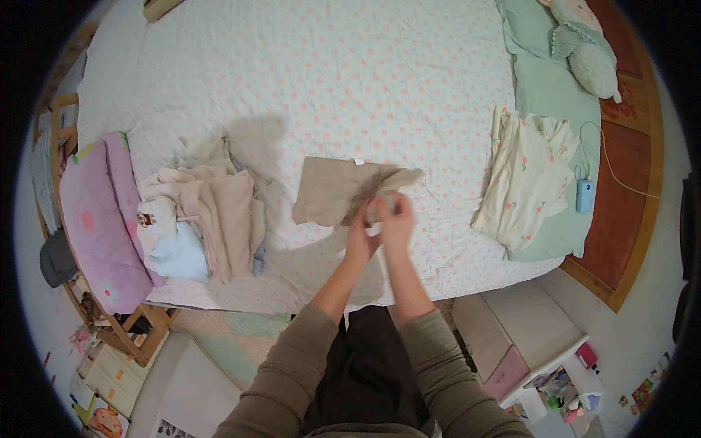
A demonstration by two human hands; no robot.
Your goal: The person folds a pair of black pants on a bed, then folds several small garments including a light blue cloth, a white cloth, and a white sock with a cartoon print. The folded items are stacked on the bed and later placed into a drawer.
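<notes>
A brownish-grey cloth garment [327, 189] lies partly folded on the bed, with a small white tag at its upper edge. My left hand [360, 232] is at the garment's near right part. Beside it, my right hand [397, 222] is blurred, its fingers curled around a bunched bit of the cloth. The two hands almost touch, and the fingertips of the left one are partly hidden.
Folded beige clothes [219, 219] and a light blue garment [178, 252] are piled at the left, beside a purple quilted bundle [101, 224]. At the right, a tulip-print cloth [523, 180] and a light blue device [584, 196] rest on a green pillow [556, 241].
</notes>
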